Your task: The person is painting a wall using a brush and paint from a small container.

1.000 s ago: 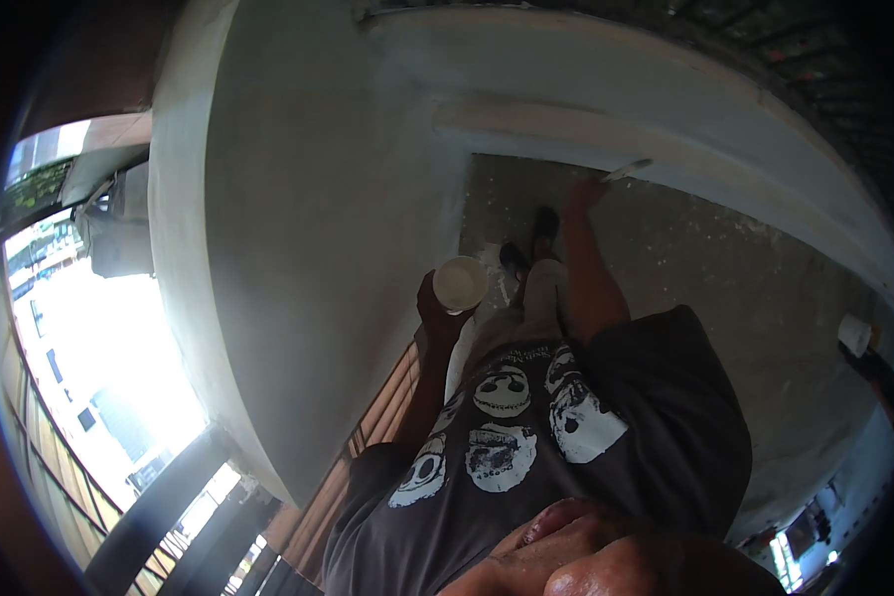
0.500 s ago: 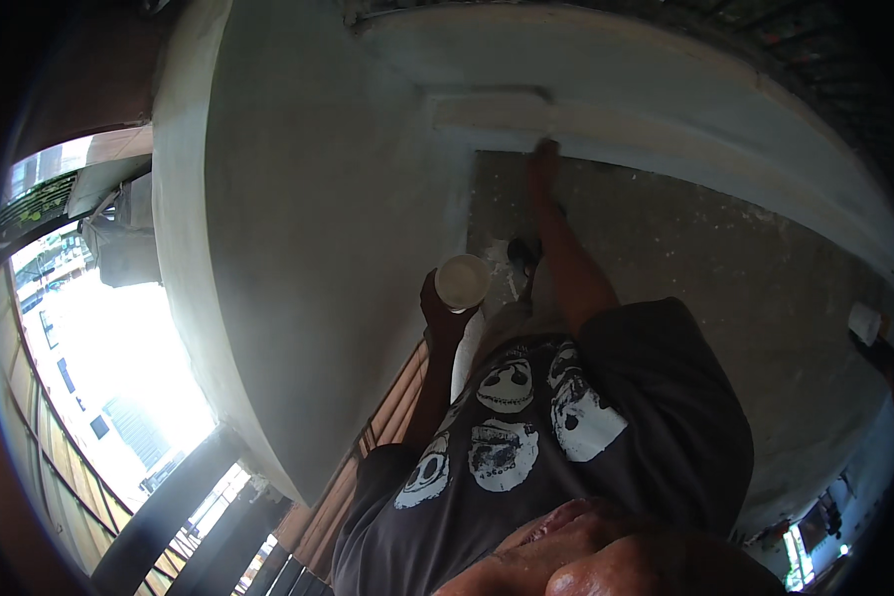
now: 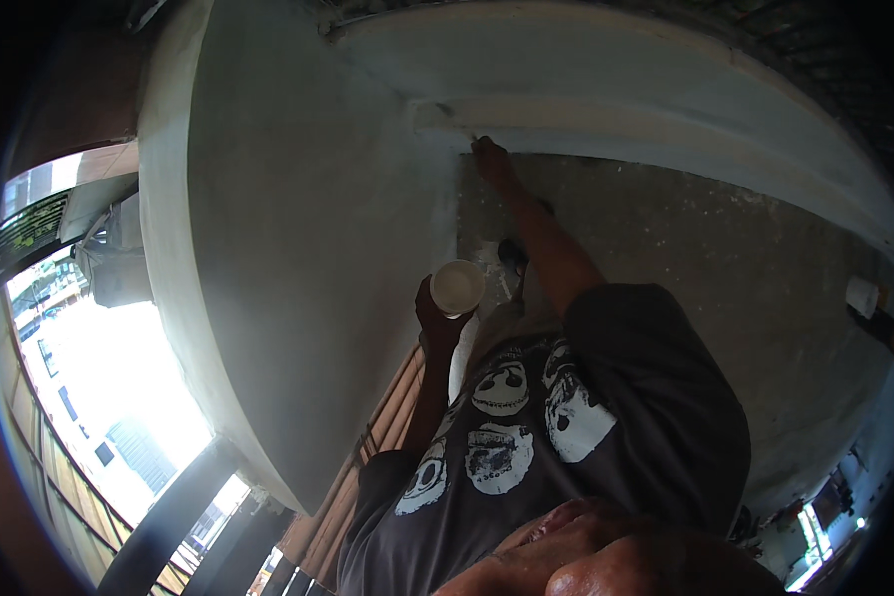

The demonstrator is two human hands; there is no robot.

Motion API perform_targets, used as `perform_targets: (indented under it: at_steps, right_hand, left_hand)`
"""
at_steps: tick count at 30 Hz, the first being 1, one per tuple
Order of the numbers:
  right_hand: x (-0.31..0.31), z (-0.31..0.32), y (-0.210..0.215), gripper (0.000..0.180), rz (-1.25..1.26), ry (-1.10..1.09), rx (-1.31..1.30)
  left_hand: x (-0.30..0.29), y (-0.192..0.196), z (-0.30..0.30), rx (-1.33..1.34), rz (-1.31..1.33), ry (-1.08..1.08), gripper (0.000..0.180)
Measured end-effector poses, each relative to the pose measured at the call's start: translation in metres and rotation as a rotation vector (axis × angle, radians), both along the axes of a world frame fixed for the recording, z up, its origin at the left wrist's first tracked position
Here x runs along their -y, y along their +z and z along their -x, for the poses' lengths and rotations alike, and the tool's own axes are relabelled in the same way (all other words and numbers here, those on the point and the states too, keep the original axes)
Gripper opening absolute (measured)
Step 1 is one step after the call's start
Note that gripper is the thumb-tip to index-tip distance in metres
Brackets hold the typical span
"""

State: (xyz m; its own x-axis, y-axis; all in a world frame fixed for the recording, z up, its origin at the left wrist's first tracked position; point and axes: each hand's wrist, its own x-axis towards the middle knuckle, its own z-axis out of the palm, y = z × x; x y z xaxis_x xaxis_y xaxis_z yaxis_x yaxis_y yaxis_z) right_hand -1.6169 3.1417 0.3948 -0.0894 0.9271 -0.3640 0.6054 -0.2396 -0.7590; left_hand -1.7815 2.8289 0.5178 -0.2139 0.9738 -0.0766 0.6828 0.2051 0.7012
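My left hand point(image 3: 439, 320) is wrapped round a round white tub point(image 3: 457, 288), held upright in front of my body. Its inside looks pale; how full it is I cannot tell. My right arm reaches far forward, and the right hand point(image 3: 488, 159) is closed on a thin tool that looks like a paintbrush point(image 3: 472, 140). That hand is at the low ledge of the far wall point(image 3: 606, 119), near its corner with the side wall point(image 3: 308, 199). A dark mark lies on the ledge just past the hand; the tool's tip is too dim to make out.
A grey speckled floor point(image 3: 685, 248) spreads ahead and right. One dark shoe point(image 3: 512, 256) shows below the tub. On the far right a white object point(image 3: 862, 295) sits beside what looks like another person's arm point(image 3: 889, 343). Orange-brown slats point(image 3: 392, 402) and a bright opening lie left.
My right hand has moved left along the ledge, toward the corner, and the dark mark has shifted left with it. My left hand still holds the tub in nearly the same place.
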Motion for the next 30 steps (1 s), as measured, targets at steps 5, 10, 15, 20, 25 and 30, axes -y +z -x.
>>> perform_targets:
  at_steps: [5,10,15,20,25,30]
  right_hand:
    - [0.008,-0.079,-0.051,0.037,-0.229,-0.620,0.193]
    - [0.022,-0.094,-0.077,0.034,-0.180,-1.192,-0.030]
    - [-0.003,-0.067,-0.091,0.033,-0.455,-0.320,0.166]
    - [-0.007,-0.049,-0.057,0.031,-0.229,-0.105,0.206]
    - [0.013,-0.163,-0.092,0.031,-0.336,-0.631,0.561]
    - [0.019,-0.154,-0.107,0.031,-0.312,-0.866,0.363]
  left_hand:
    - [-0.010,0.019,0.000,0.039,0.009,-0.064,0.107]
    - [0.005,0.022,0.006,0.014,-0.001,0.004,0.106]
    - [0.003,0.024,0.000,0.030,-0.017,-0.028,0.105]
    - [0.015,0.023,0.006,0.003,-0.027,0.007,0.104]
    - [-0.001,0.023,-0.002,0.018,-0.073,-0.006,0.103]
    - [0.011,0.010,-0.001,-0.003,-0.072,0.033,0.102]
